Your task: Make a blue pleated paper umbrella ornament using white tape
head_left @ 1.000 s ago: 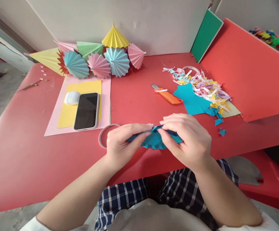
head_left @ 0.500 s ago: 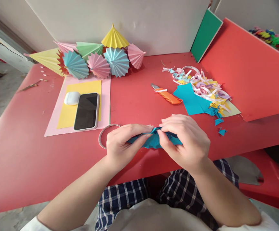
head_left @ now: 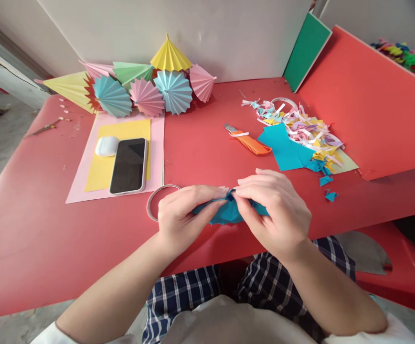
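Observation:
Between my hands, low over the front of the table, is a pleated piece of blue paper (head_left: 228,213) with zigzag folds along its lower edge. My left hand (head_left: 183,210) pinches its left side between thumb and fingers. With thumb and forefinger, my right hand (head_left: 277,205) grips the same paper near its middle top, where a small fold stands up. The fingertips of both hands nearly meet there, and the palms hide the paper's two ends. Just left of my left hand lies a roll of tape (head_left: 152,204), flat on the table.
An orange utility knife (head_left: 250,143) lies beyond my hands, beside blue paper sheets (head_left: 282,150) and a heap of paper scraps (head_left: 302,126). Folded paper umbrellas (head_left: 173,93) line the back left. A phone (head_left: 129,166) and white case (head_left: 107,146) rest on coloured paper (head_left: 80,184).
My right hand has shifted slightly left, closer to my left fingertips. The blue paper's middle fold has changed shape a little between the fingers. Everything else stays put.

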Demonstrator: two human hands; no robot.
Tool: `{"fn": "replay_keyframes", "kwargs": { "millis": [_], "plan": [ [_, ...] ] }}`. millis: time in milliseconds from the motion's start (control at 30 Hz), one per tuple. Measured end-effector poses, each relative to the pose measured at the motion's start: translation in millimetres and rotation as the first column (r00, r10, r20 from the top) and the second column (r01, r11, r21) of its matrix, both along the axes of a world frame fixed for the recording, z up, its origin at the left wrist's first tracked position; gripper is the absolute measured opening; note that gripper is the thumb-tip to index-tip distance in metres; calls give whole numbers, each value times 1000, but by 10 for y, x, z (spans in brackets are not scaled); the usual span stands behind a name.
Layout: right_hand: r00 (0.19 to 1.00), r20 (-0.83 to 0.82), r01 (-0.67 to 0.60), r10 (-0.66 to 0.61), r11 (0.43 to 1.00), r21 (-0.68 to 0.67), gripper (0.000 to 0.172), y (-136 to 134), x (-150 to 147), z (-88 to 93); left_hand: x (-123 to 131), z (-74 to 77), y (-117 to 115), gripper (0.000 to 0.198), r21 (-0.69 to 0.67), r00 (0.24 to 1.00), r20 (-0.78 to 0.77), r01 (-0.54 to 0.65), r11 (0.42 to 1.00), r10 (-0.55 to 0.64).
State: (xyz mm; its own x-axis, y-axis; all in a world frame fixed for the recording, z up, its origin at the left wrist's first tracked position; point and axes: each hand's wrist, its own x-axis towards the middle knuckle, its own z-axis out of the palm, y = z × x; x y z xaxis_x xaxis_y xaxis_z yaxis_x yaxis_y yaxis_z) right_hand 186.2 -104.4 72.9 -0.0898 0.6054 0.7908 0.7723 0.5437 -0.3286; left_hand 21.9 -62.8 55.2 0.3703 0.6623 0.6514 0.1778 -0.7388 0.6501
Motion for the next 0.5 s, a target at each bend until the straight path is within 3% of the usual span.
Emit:
{"fn": "replay_keyframes", "kwargs": {
  "millis": [500],
  "plan": [
    [1000,-13,6,-6,1000,1,31,-8,-25,41,-2,-13,-2,24,18,1000,-12,-13,1000,13]
  ]
}}
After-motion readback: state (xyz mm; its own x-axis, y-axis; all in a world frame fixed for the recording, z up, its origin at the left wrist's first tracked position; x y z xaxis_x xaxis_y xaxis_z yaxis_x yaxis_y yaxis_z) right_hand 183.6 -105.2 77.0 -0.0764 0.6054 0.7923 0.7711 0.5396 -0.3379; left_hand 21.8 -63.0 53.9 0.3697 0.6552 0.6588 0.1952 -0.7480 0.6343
